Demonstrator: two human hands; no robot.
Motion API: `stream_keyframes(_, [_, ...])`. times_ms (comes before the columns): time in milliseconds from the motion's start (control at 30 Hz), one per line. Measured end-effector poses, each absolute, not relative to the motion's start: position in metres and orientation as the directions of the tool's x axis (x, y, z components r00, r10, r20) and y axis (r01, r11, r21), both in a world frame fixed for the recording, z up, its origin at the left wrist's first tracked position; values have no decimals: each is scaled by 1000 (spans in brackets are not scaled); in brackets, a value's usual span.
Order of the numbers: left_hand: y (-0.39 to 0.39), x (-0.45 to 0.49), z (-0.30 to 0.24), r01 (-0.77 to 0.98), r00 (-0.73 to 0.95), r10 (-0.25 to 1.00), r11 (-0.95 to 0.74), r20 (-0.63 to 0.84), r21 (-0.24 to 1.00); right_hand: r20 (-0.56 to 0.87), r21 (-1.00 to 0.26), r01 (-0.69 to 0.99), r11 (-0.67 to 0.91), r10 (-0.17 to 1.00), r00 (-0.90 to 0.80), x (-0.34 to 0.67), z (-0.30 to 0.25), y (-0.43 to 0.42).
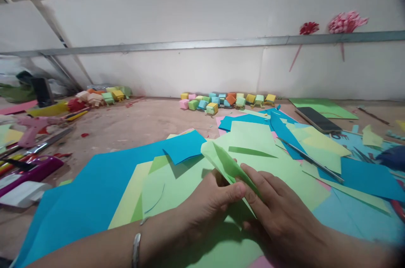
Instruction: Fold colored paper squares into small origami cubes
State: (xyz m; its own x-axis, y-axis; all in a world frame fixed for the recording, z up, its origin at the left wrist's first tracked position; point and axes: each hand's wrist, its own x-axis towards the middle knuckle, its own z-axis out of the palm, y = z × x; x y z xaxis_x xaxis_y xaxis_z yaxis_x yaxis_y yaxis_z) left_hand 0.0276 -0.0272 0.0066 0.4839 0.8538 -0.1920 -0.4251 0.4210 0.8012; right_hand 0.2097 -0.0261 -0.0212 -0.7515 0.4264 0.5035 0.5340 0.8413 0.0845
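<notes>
Over the table, left fingers and right fingers hold partly hidden green paper.

The paper looks smooth and matt, the bracelet shiny metal.

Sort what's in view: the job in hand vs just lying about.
Likely the job:
- bent light-green paper, between left hand and right hand
- pale green sheet beneath
- possibly the small paper boxes by the wall

Likely just lying about:
- pen, untouched
- phone
- pink glue gun
- red flower
- pink flowers
</notes>
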Motion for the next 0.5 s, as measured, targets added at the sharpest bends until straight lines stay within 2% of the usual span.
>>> stream_keyframes(300, [-25, 28, 17, -441, 327, 901, 412, -284, 798, 571, 128, 532, 837, 376, -730, 210, -20, -28])
stream_keyframes(433, [-23, 25, 16, -421, 345, 915, 348, -207, 838, 649, 84, 541, 837, 366, -667, 213, -18, -25])
stream_keyframes(500, [-23, 24, 14, -388, 302, 925, 340, -230, 857, 675, 38, 558, 829, 391, -626, 214, -17, -25])
